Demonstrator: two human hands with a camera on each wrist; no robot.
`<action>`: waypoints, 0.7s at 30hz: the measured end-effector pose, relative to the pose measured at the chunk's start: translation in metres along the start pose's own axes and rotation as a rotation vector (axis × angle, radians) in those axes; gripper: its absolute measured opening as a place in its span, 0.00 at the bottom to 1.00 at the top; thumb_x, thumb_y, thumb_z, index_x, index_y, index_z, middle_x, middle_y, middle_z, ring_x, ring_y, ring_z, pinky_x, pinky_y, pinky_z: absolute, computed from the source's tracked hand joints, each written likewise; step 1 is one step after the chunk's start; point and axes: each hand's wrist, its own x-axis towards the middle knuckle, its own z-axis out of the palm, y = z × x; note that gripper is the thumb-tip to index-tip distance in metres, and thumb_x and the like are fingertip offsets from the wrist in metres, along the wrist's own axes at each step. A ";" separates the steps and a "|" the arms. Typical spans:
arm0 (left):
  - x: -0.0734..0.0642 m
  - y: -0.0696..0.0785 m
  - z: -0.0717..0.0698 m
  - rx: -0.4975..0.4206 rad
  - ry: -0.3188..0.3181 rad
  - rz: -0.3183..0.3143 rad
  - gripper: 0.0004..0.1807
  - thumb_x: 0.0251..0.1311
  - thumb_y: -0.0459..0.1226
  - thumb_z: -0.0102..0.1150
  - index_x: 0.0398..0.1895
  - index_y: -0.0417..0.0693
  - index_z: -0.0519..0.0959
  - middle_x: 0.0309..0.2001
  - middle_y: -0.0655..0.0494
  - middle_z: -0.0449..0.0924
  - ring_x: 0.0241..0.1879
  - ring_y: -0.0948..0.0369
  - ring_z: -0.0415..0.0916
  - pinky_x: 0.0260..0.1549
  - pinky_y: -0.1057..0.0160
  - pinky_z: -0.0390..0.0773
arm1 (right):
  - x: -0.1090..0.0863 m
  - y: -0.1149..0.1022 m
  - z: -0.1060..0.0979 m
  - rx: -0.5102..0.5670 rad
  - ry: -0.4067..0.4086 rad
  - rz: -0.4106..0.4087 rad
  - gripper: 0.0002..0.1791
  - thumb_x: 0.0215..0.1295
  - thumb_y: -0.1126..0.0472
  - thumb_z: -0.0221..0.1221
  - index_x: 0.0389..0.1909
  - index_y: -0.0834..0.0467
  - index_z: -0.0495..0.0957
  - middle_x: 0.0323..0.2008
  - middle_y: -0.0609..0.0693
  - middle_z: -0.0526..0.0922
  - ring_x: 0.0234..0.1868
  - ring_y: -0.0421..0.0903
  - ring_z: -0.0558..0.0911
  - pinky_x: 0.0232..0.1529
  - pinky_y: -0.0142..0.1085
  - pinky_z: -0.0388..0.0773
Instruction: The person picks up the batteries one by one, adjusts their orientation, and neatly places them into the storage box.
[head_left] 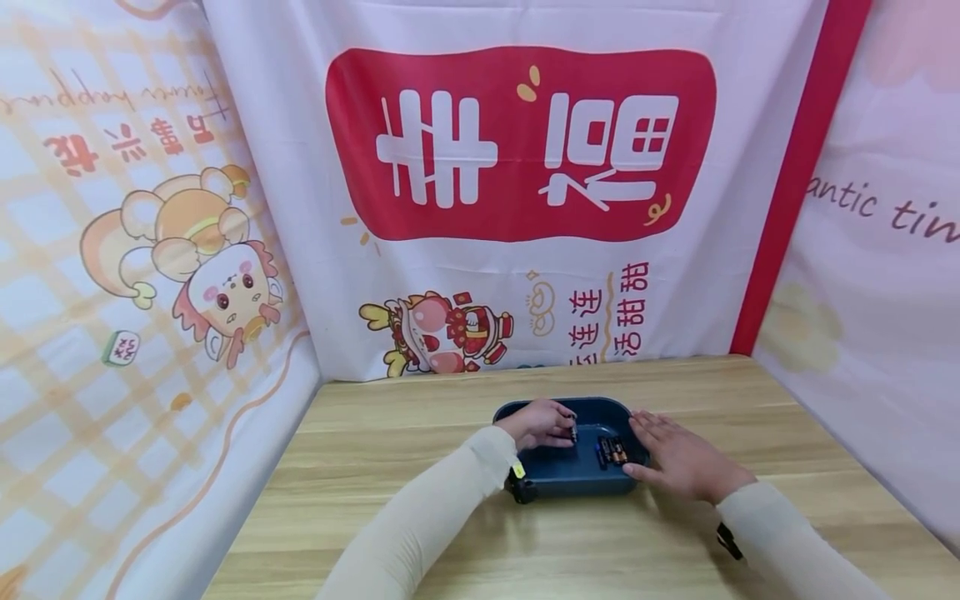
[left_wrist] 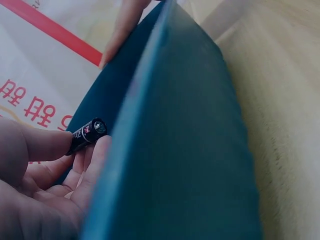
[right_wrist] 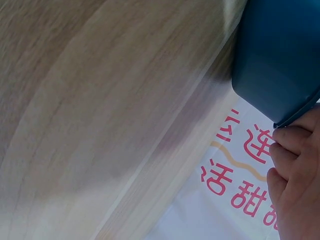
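A dark blue rectangular bin [head_left: 573, 485] stands on the table, its wall large in the left wrist view. My left hand [head_left: 542, 423] reaches over its left side and pinches a small black cylindrical battery [left_wrist: 87, 136] between thumb and fingers, one end of it facing the camera. Several more dark batteries [head_left: 611, 451] lie together on the bin's floor toward the right. My right hand [head_left: 686, 460] rests at the bin's right end, fingers stretched along the rim and thumb apart near the front corner. In the right wrist view its fingertips overlap the rim.
The bin stands on a light wood-grain table [head_left: 405, 417]. Behind it hangs a white cloth with a red printed panel [head_left: 517, 142]. Patterned cloth walls [head_left: 150, 333] close in the left and right sides. A black wrist device [head_left: 522, 490] sits by the bin's front left corner.
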 end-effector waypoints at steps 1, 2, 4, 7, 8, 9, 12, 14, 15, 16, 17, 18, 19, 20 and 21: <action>0.001 -0.002 0.001 0.000 -0.002 -0.003 0.15 0.66 0.26 0.54 0.55 0.31 0.74 0.49 0.35 0.77 0.36 0.54 0.81 0.39 0.54 0.85 | 0.000 0.000 0.000 0.002 0.000 -0.001 0.49 0.67 0.28 0.44 0.70 0.67 0.60 0.72 0.62 0.57 0.72 0.59 0.55 0.71 0.55 0.51; 0.002 -0.003 0.002 0.001 -0.004 -0.005 0.15 0.66 0.25 0.54 0.54 0.31 0.74 0.49 0.35 0.77 0.36 0.54 0.81 0.39 0.54 0.85 | 0.000 0.000 0.001 0.002 0.001 -0.003 0.49 0.67 0.28 0.44 0.70 0.67 0.60 0.72 0.62 0.57 0.72 0.59 0.55 0.71 0.55 0.51; 0.003 -0.006 0.004 0.008 -0.004 -0.007 0.14 0.65 0.25 0.54 0.54 0.31 0.75 0.49 0.34 0.78 0.36 0.54 0.81 0.38 0.54 0.85 | 0.001 0.000 0.001 -0.002 0.006 -0.004 0.49 0.67 0.28 0.44 0.70 0.67 0.60 0.72 0.61 0.57 0.72 0.59 0.55 0.71 0.55 0.52; 0.006 -0.007 0.007 0.016 0.006 -0.005 0.13 0.65 0.24 0.54 0.52 0.32 0.76 0.47 0.35 0.79 0.36 0.54 0.81 0.37 0.55 0.85 | 0.001 0.002 0.002 0.001 0.017 -0.008 0.49 0.67 0.29 0.44 0.70 0.68 0.61 0.72 0.62 0.58 0.72 0.60 0.56 0.70 0.55 0.52; 0.007 -0.007 0.008 0.019 0.012 -0.003 0.13 0.64 0.24 0.54 0.52 0.33 0.76 0.46 0.36 0.80 0.36 0.54 0.81 0.37 0.55 0.85 | 0.001 0.002 0.001 -0.003 0.017 -0.006 0.49 0.67 0.29 0.44 0.70 0.67 0.61 0.72 0.62 0.58 0.72 0.60 0.56 0.70 0.55 0.53; 0.007 -0.007 0.009 0.019 0.017 -0.005 0.13 0.64 0.24 0.54 0.51 0.33 0.77 0.45 0.37 0.80 0.36 0.54 0.81 0.37 0.55 0.85 | 0.001 0.002 0.001 -0.004 0.017 -0.006 0.48 0.67 0.29 0.44 0.70 0.67 0.61 0.72 0.62 0.58 0.72 0.59 0.56 0.70 0.55 0.53; 0.009 -0.006 0.012 0.033 0.032 -0.008 0.13 0.64 0.23 0.54 0.51 0.33 0.77 0.44 0.38 0.81 0.36 0.54 0.81 0.36 0.55 0.85 | 0.001 0.002 0.000 -0.009 0.017 -0.012 0.49 0.67 0.29 0.44 0.70 0.68 0.61 0.71 0.62 0.58 0.72 0.60 0.56 0.70 0.56 0.53; 0.009 -0.006 0.014 0.050 0.039 -0.011 0.13 0.63 0.23 0.54 0.50 0.33 0.77 0.43 0.38 0.80 0.35 0.54 0.81 0.36 0.55 0.85 | 0.001 0.001 -0.001 -0.012 0.012 -0.012 0.49 0.67 0.28 0.44 0.70 0.67 0.60 0.72 0.62 0.58 0.72 0.59 0.56 0.71 0.55 0.52; 0.009 -0.007 0.016 0.059 0.042 -0.014 0.13 0.63 0.23 0.54 0.50 0.32 0.77 0.43 0.38 0.80 0.35 0.54 0.81 0.36 0.55 0.85 | 0.001 0.001 -0.001 -0.009 0.010 -0.014 0.49 0.67 0.28 0.44 0.70 0.67 0.60 0.72 0.62 0.58 0.72 0.59 0.56 0.71 0.55 0.52; 0.008 -0.007 0.017 0.068 0.045 -0.018 0.13 0.63 0.23 0.54 0.50 0.32 0.77 0.42 0.38 0.80 0.34 0.54 0.81 0.36 0.56 0.85 | 0.001 0.000 -0.001 -0.005 0.007 -0.016 0.49 0.67 0.28 0.44 0.70 0.67 0.60 0.72 0.62 0.58 0.72 0.59 0.56 0.71 0.55 0.52; 0.008 -0.007 0.018 0.077 0.047 -0.022 0.13 0.63 0.22 0.54 0.50 0.32 0.77 0.42 0.38 0.80 0.34 0.54 0.80 0.36 0.56 0.85 | 0.001 0.000 -0.001 -0.003 0.005 -0.016 0.49 0.67 0.29 0.44 0.70 0.68 0.60 0.72 0.62 0.58 0.72 0.59 0.55 0.71 0.55 0.52; 0.008 -0.008 0.019 0.084 0.049 -0.025 0.13 0.62 0.22 0.54 0.50 0.31 0.77 0.41 0.38 0.80 0.33 0.54 0.80 0.35 0.55 0.85 | 0.001 0.000 -0.001 -0.001 0.001 -0.013 0.49 0.67 0.28 0.44 0.70 0.67 0.60 0.72 0.61 0.57 0.72 0.59 0.55 0.71 0.54 0.51; 0.007 -0.008 0.019 0.091 0.050 -0.029 0.13 0.62 0.22 0.54 0.50 0.31 0.77 0.41 0.38 0.80 0.33 0.54 0.79 0.35 0.55 0.85 | 0.001 0.000 -0.001 0.002 -0.002 -0.011 0.49 0.67 0.29 0.44 0.70 0.67 0.60 0.72 0.61 0.57 0.72 0.58 0.55 0.71 0.54 0.51; 0.007 -0.008 0.020 0.098 0.051 -0.033 0.13 0.62 0.22 0.54 0.50 0.31 0.77 0.40 0.39 0.79 0.33 0.54 0.79 0.35 0.55 0.85 | 0.001 0.000 0.000 0.005 -0.001 -0.011 0.49 0.67 0.29 0.44 0.70 0.67 0.60 0.72 0.61 0.57 0.72 0.58 0.55 0.71 0.54 0.51; 0.007 -0.009 0.021 0.105 0.051 -0.035 0.13 0.62 0.22 0.54 0.50 0.31 0.77 0.40 0.39 0.79 0.33 0.54 0.79 0.35 0.55 0.85 | 0.001 0.000 0.000 0.004 0.001 -0.014 0.49 0.67 0.29 0.44 0.70 0.67 0.60 0.72 0.61 0.57 0.72 0.59 0.55 0.71 0.55 0.51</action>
